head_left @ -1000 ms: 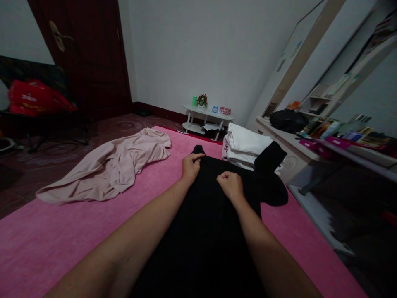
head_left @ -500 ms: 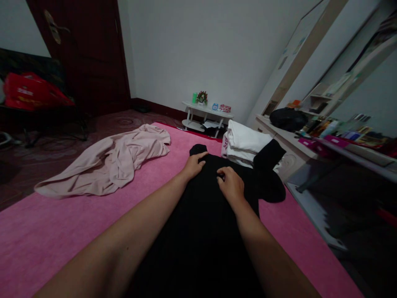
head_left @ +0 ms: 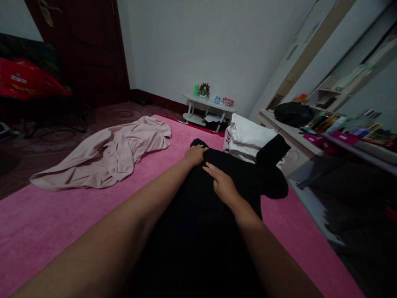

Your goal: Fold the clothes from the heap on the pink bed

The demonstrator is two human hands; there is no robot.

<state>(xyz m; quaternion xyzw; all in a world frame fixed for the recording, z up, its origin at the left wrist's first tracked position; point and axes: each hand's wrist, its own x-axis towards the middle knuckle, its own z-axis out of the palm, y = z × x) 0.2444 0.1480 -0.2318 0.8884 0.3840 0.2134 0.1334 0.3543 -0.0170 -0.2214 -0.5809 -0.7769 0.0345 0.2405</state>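
Observation:
A black garment (head_left: pixel 198 231) is spread over the pink bed cover (head_left: pixel 46 231) in front of me; its exact kind is hard to make out in the dark. My left hand (head_left: pixel 196 155) rests on its far left part, fingers stretched over the cloth. Lying flat on the garment with fingers extended, my right hand (head_left: pixel 221 182) is just right of and nearer than the left. A black sleeve-like part (head_left: pixel 272 155) bends at the right and overlaps a stack of folded white clothes (head_left: pixel 251 134).
A crumpled pale pink garment (head_left: pixel 108 155) lies at the left of the bed. Beyond the bed stands a small white table (head_left: pixel 211 102) with a potted plant (head_left: pixel 204 89). A dresser (head_left: pixel 279 128) holding a black bag (head_left: pixel 293 114) and bottles borders the right side.
My right hand has moved left toward my left hand, and its curled fingers have straightened onto the cloth. My left hand stays nearly in place. The view has shifted slightly.

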